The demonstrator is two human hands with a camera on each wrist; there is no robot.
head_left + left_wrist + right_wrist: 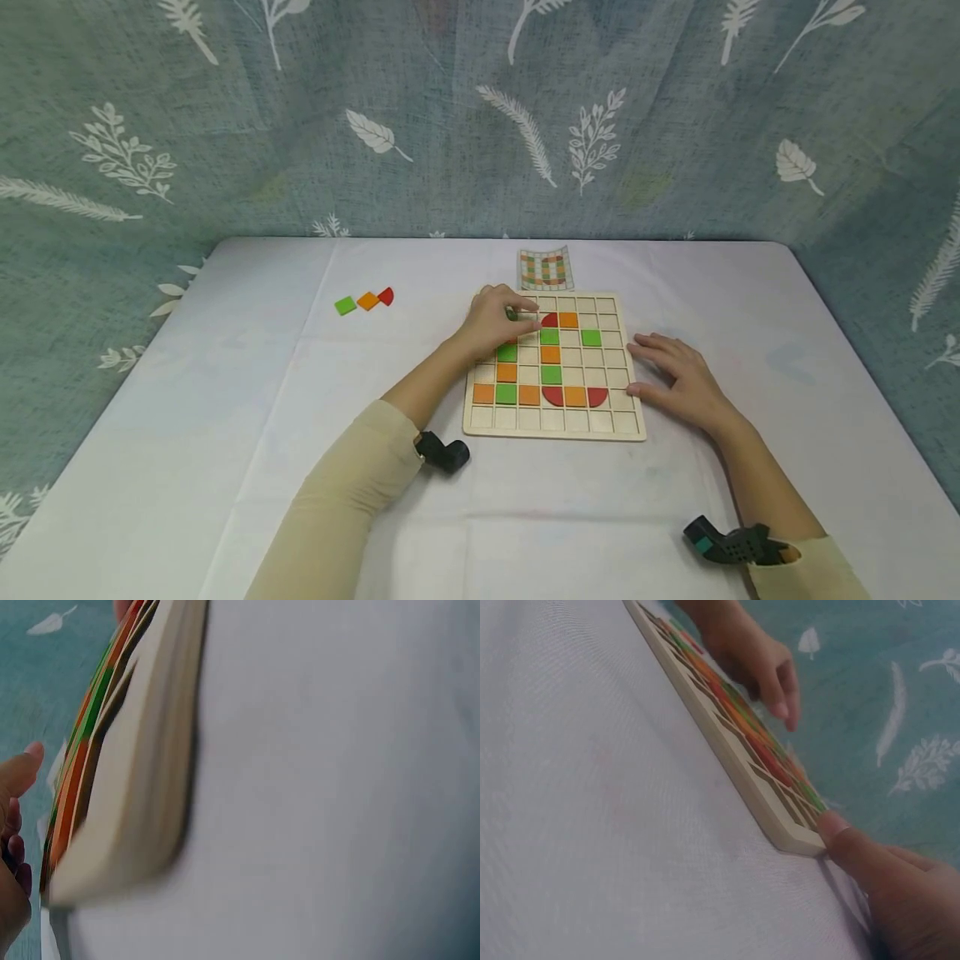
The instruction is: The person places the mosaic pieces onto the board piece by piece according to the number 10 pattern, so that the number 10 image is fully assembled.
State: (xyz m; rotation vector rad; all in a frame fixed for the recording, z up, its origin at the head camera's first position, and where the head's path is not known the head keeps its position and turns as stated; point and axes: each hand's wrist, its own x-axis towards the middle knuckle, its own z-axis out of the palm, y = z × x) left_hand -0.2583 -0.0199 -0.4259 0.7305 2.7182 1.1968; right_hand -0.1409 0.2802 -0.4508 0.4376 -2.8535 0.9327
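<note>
A light wooden grid board lies on the table, with green, orange and red tiles in several cells. Over its upper left part is my left hand, thumb and index finger apart. A green tile shows in the gap between them; whether the hand touches it cannot be told. My right hand rests at the board's right edge, its thumb touching the near corner area in the right wrist view. The left wrist view has the board's side close up, with the left thumb beyond it.
A small printed pattern card lies just behind the board. Off to the left on the white cloth are a loose green tile, an orange tile and a red quarter-round tile. A leaf-patterned curtain hangs behind the table.
</note>
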